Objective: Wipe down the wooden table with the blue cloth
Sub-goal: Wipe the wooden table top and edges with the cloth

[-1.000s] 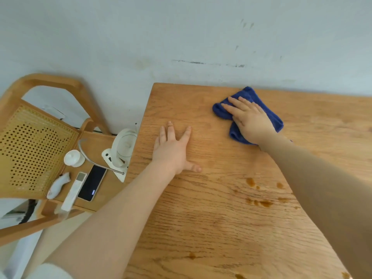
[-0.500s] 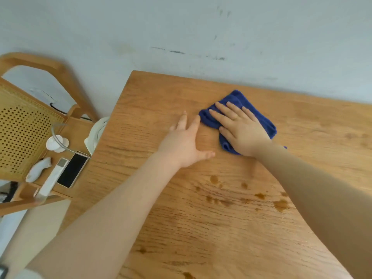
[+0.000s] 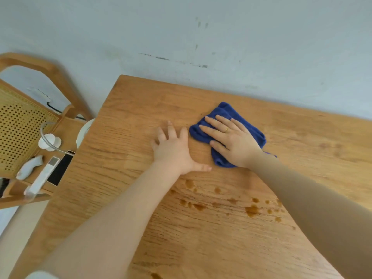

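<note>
The wooden table [image 3: 124, 121] fills most of the view, its far edge against a pale wall. A folded blue cloth [image 3: 225, 112] lies on it toward the back. My right hand [image 3: 231, 140] presses flat on the cloth, fingers straight and spread, pointing left. My left hand [image 3: 174, 150] rests flat on the bare wood just left of the cloth, fingers straight, thumb out toward the cloth. Brown liquid spots [image 3: 251, 210] dot the wood nearer to me, between my two forearms.
Left of the table stands a wooden chair with a cane back [image 3: 18, 129]. On its seat lie a black phone [image 3: 60, 170], a white remote [image 3: 43, 176], a small white fish-shaped object [image 3: 29, 167] and a white kettle [image 3: 84, 133], partly hidden by the table edge.
My right hand has slid the cloth leftward over the wood, close to my left hand. My left hand has shifted right along the table. The view has moved.
</note>
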A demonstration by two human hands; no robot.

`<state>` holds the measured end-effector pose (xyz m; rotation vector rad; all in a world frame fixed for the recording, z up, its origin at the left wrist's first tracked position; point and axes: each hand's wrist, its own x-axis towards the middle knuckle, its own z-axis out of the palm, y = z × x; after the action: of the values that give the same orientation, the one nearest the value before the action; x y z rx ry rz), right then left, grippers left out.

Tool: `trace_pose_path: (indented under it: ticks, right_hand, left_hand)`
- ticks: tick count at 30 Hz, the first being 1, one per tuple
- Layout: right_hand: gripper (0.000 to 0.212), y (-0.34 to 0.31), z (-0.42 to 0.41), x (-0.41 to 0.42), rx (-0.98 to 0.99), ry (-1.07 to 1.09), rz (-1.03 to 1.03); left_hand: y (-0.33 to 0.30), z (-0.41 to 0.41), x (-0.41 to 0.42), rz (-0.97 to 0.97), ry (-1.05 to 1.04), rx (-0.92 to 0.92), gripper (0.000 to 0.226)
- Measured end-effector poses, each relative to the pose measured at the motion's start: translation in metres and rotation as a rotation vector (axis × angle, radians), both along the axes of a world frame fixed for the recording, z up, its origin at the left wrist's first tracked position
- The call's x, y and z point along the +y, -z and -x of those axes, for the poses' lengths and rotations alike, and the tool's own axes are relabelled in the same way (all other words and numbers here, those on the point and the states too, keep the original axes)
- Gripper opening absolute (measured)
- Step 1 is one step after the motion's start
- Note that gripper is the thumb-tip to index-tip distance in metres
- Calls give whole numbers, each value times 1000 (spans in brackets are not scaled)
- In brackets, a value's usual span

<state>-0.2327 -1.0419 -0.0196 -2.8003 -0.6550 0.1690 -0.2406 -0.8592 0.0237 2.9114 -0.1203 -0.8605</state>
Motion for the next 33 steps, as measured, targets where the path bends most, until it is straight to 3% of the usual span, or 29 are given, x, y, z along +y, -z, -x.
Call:
trace_pose_path:
  ticks: [7, 14, 18, 23, 29, 33]
  right_hand:
    - [46, 5, -71, -4, 4, 320, 22]
    - [58, 0, 10, 14, 15, 70, 20]
    - [44, 3, -38, 14, -17, 201, 37]
    - [44, 5, -63, 20, 5, 371, 19]
    - [56, -2, 23, 13, 18, 193, 49]
    - [55, 1, -9, 11, -4, 239, 37]
  left_hand:
    - [7, -2, -6, -44, -13, -17, 131]
    - [6, -1, -7, -19, -19, -24, 130]
    - [7, -2, -6, -20, 3, -29, 128]
    - [9, 1, -5, -13, -3, -22, 130]
    - [10, 0, -4, 16, 15, -35, 128]
    - [12, -5, -6, 15, 26, -25, 129]
